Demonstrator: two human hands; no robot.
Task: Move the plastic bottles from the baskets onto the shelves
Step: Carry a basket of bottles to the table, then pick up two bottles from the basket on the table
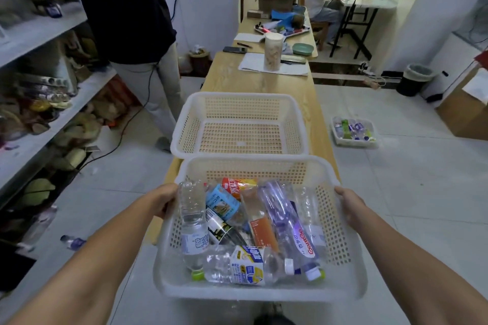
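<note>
Our bottles (290, 224) lie jumbled in the near basket (264, 291), mostly lengthwise 12-to-6. Our left hand (165, 199) grips its 9 o'clock rim, our right hand (348, 204) its 3 o'clock rim. The shelves (52, 103) stand at 9 to 10 o'clock, nearer the left hand.

The perforated basket (264, 291) is cream, the table (250, 79) tan wood-grain, plus a purple-tinted bottle (287, 219) and an orange-labelled bottle (264, 229).

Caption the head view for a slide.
Left hand and right hand hold a bottle-filled basket before an empty basket on the table.
</note>
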